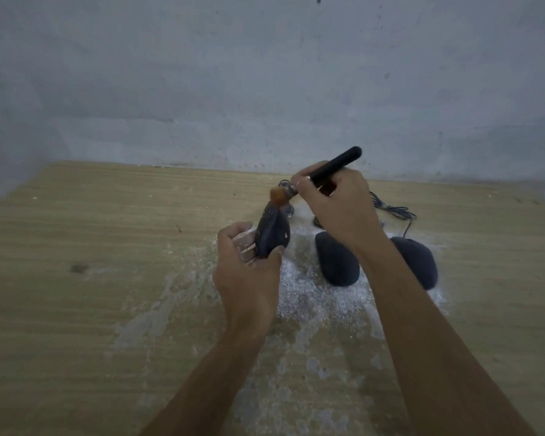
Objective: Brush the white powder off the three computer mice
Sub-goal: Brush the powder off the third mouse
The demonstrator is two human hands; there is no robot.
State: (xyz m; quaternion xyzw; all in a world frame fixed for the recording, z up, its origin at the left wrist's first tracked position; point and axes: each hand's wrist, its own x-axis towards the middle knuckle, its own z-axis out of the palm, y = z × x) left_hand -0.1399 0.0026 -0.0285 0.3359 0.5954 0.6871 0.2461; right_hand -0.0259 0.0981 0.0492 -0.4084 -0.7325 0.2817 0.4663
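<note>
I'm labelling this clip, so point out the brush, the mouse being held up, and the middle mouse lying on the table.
brush (335,166): head view, on the black handle.
held mouse (272,236): head view, on its dark back.
middle mouse (337,262): head view, centre of its top shell.

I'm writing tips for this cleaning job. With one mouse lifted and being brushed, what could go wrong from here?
What the brush sweeps off the held mouse may drift onto the middle mouse and right mouse lying close by, dusting them again. The left hand has powder on its fingers, so it could smear the mouse.
</note>
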